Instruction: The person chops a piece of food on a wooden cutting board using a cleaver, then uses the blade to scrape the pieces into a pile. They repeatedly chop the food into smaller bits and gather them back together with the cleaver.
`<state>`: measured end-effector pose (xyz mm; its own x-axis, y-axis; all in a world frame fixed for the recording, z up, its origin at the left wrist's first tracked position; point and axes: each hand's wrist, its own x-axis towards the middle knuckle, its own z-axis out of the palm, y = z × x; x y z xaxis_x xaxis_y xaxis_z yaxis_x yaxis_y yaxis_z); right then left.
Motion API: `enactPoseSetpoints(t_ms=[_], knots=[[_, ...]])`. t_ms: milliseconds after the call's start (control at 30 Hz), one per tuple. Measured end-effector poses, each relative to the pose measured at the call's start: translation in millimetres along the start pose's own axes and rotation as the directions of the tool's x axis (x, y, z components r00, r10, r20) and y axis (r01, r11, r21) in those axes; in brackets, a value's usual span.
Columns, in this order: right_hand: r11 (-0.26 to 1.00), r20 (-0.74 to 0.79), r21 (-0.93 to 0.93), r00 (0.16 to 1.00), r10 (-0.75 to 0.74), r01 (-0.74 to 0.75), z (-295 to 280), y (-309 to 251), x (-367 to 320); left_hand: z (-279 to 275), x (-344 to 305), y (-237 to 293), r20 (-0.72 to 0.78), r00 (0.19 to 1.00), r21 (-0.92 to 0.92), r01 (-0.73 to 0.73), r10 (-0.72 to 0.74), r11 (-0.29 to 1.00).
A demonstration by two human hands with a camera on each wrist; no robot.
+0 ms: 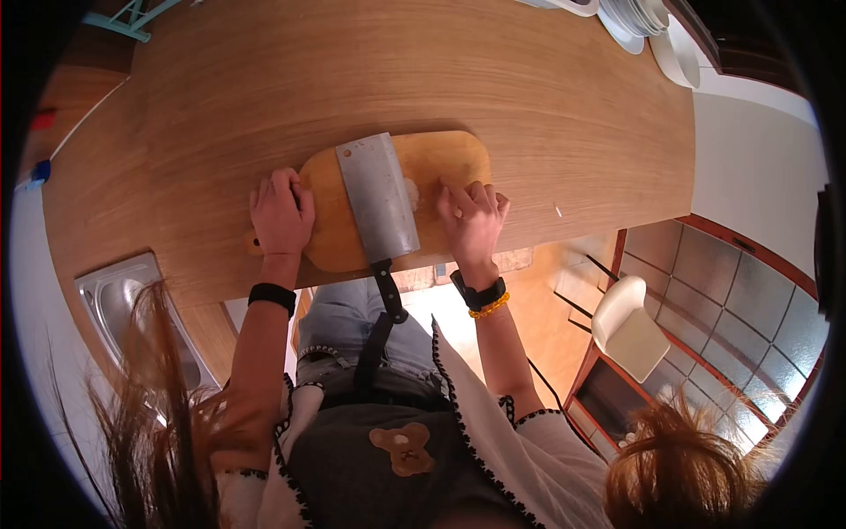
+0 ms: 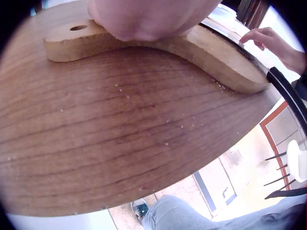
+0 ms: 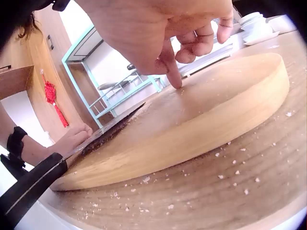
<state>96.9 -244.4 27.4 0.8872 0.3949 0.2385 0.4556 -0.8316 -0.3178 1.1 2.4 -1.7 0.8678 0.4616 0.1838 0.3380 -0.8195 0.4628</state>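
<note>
Head view: the cleaver (image 1: 379,198) is laid flat on the cutting board (image 1: 449,159), handle overhanging the worktop (image 1: 397,70) at its near edge. The left hand (image 1: 280,212) is pressed flat on the board's end, and the right hand (image 1: 471,220), fingers curled with nothing seen held, is touched to the wood beside the blade. By judgement, the board is best kept pinned and fingertips kept clear of the blade. Beyond, crumbs (image 3: 240,172) are strewn on the wood grain, 1 stack of plates (image 1: 634,18) is set at the far edge, and a teal frame (image 1: 132,18) is seen behind.

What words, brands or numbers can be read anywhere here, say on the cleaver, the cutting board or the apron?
No text can be read in any view.
The cleaver blade and the cutting board show no marks.
The bear patch on the apron carries no letters.
The red hanging ornament is too small to tell.
</note>
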Motion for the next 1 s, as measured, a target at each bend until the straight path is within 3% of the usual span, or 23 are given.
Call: enactPoseSetpoints(t_ms=[567, 633, 833, 967, 1000], knots=[[0.997, 0.044, 0.072, 0.999, 0.006, -0.009, -2, 2, 8, 1, -1, 2, -0.005, 1.000, 0.012, 0.005, -0.005, 1.000], [0.994, 0.046, 0.099, 0.997, -0.059, 0.054, -2, -1, 7, 1, 0, 3, -0.004, 1.000, 0.006, 0.005, -0.005, 1.000], [0.999, 0.049, 0.051, 0.999, -0.004, 0.001, -2, -3, 1, 1, -1, 1, -0.001, 1.000, 0.009, 0.002, -0.002, 1.000], [0.997, 0.067, 0.058, 0.996, -0.053, 0.049, -3, 1, -5, 1, -1, 1, -0.007, 1.000, 0.007, 0.000, 0.000, 1.000], [0.999, 0.060, 0.049, 0.998, 0.000, -0.003, -3, 2, -5, 1, -1, 0, -0.006, 1.000, 0.006, 0.000, 0.001, 1.000]])
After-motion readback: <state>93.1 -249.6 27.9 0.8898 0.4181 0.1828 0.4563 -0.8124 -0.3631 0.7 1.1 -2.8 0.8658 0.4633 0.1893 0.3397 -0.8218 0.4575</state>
